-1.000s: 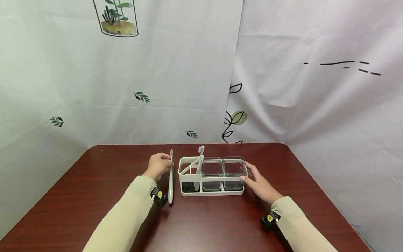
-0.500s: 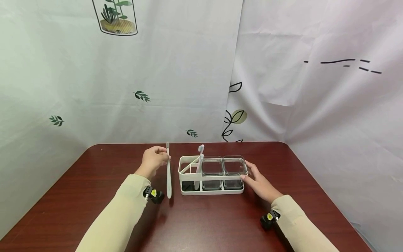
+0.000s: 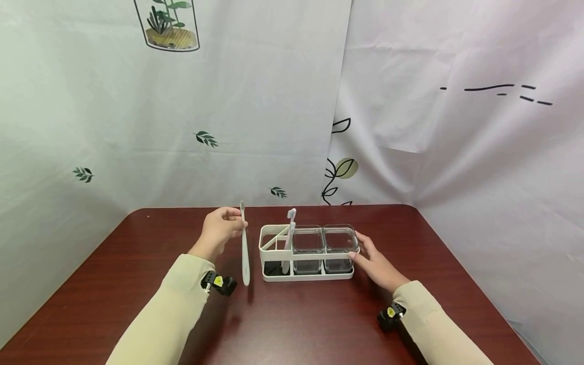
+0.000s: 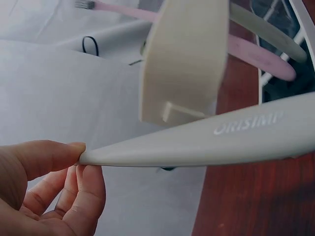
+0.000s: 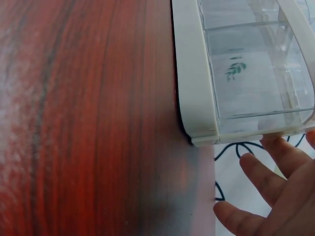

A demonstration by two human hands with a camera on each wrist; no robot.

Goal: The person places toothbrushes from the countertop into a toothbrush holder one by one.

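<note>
My left hand (image 3: 216,230) pinches a white toothbrush (image 3: 245,258) near its neck, between thumb and fingers. The brush stands nearly upright, bristles up, just left of a white toothbrush holder (image 3: 319,257). In the left wrist view, lettering shows on its thick handle (image 4: 246,130). A pink toothbrush (image 4: 258,60) and a pale grey-white toothbrush (image 4: 270,34) lean in the holder's left section. Two clear cups, a middle one (image 3: 307,243) and a right one (image 3: 339,241), sit beside them. With thumb in front and fingers behind, my right hand (image 3: 376,266) grips the holder's right end.
The dark red wooden table (image 3: 292,324) carries the holder and ends at a white printed curtain (image 3: 264,101) behind. Dividers (image 3: 276,243) split the holder's left section. Black wrist cameras are strapped over both sleeves.
My left hand has raised the white toothbrush and shifted it slightly left and away from me. The right hand and the holder have stayed in place.
</note>
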